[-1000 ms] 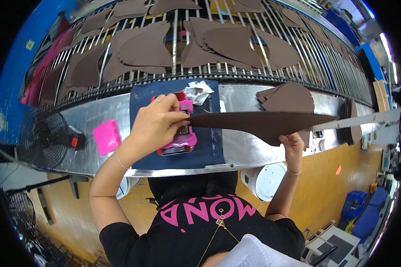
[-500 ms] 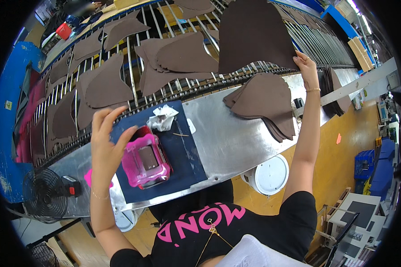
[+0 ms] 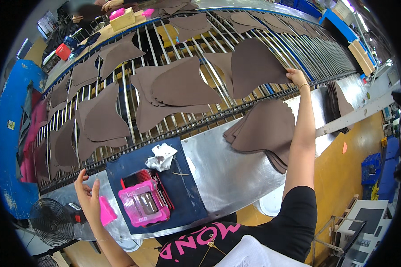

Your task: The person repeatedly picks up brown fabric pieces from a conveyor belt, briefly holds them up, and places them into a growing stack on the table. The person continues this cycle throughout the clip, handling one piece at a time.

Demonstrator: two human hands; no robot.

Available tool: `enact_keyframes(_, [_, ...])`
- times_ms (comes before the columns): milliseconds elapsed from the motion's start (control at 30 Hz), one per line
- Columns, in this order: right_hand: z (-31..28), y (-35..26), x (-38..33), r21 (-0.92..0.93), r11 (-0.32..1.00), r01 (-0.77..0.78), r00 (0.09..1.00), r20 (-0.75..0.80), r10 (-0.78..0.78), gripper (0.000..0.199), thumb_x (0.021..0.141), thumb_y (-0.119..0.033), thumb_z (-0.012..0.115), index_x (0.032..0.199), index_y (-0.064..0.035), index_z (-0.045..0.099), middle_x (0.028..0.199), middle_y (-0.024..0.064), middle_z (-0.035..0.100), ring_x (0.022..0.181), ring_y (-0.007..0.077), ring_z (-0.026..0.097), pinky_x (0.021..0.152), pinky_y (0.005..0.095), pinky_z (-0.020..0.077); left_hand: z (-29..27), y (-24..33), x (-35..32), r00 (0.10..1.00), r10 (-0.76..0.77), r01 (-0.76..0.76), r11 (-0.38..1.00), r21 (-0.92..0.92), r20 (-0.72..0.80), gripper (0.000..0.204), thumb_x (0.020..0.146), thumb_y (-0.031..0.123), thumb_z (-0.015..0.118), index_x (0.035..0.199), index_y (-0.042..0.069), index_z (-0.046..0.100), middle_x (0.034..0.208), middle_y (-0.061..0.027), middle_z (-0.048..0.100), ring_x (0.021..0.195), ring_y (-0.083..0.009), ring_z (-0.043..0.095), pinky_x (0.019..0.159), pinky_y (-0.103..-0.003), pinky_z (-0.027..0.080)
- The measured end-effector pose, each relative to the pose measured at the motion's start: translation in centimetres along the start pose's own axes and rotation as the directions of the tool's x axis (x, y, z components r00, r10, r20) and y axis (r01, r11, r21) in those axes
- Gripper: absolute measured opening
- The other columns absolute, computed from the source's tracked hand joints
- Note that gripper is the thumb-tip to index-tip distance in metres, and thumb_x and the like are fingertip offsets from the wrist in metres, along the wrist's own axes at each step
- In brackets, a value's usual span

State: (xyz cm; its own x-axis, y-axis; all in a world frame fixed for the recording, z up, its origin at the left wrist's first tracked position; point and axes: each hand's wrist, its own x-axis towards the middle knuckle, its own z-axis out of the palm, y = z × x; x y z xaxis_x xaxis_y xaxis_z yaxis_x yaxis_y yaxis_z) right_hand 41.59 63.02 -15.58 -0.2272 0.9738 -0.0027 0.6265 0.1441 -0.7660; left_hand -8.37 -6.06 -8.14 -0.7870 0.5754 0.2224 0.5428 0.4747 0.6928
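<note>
My right hand (image 3: 297, 77) reaches out over the roller conveyor (image 3: 220, 38) and pinches the right edge of a dark brown leather-like piece (image 3: 259, 66). That piece is flat with a rounded top and overlaps a lighter brown piece (image 3: 222, 64) on the rollers. My left hand (image 3: 88, 196) hovers near the table's left end with its fingers apart, holding nothing. Beside it is a bright pink piece (image 3: 106, 211). A fanned stack of brown pieces (image 3: 265, 129) rests on the metal table (image 3: 223, 167), left of my right forearm.
On a dark blue mat (image 3: 185, 202) are a pink-rimmed container (image 3: 130, 205) and a crumpled white cloth or tissue (image 3: 161, 156). A black fan (image 3: 52, 222) stands at the left. More brown pieces (image 3: 178, 84) cover the rollers. Another person's hand (image 3: 112, 4) shows beyond the conveyor.
My right hand has brought the dark brown piece down from a raised position toward the rollers. My left hand has moved left, away from the pink-rimmed container. The view has shifted upward.
</note>
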Motion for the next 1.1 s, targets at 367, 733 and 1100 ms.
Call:
enact_keyframes(367, [5.8, 1.3, -1.9, -0.532, 0.842, -0.092, 0.902, -0.403, -0.156, 0.029, 0.082, -0.026, 0.067, 0.111, -0.0256, 0.067, 0.12, 0.0029, 0.063, 0.111, 0.0253, 0.059, 0.094, 0.0571, 0.0339, -0.1, -0.7, -0.1, 0.998, -0.044, 0.043, 0.999, -0.008, -0.034, 0.048, 0.087, 0.013, 0.066, 0.132, 0.008, 0.05, 0.108, -0.003, 0.051, 0.067, -0.0074, 0.035, 0.062, -0.021, 0.034])
enact_keyframes(733, [5.5, -3.0, -30.1, -0.651, 0.702, -0.29, 0.95, -0.282, 0.131, 0.049, 0.08, -0.043, 0.068, 0.104, -0.0006, 0.064, 0.104, 0.0199, 0.063, 0.093, 0.0362, 0.062, 0.083, 0.0431, 0.0507, 0.1, -2.5, -1.3, 0.999, -0.026, 0.029, 0.994, -0.104, 0.028, 0.044, 0.091, 0.017, 0.062, 0.133, 0.008, 0.049, 0.115, -0.004, 0.051, 0.067, -0.0066, 0.036, 0.061, -0.021, 0.035])
enact_keyframes(1100, [5.6, 1.0, -34.2, -0.482, 0.774, -0.412, 0.869, -0.463, 0.174, 0.055, 0.075, -0.041, 0.074, 0.109, 0.0009, 0.064, 0.111, 0.0213, 0.059, 0.107, 0.035, 0.056, 0.09, 0.0432, 0.0468, -0.7, -2.4, -2.8, 0.999, -0.01, 0.02, 0.977, -0.214, 0.047, 0.045, 0.091, 0.016, 0.062, 0.133, 0.008, 0.048, 0.116, -0.0042, 0.051, 0.071, -0.007, 0.039, 0.064, -0.021, 0.038])
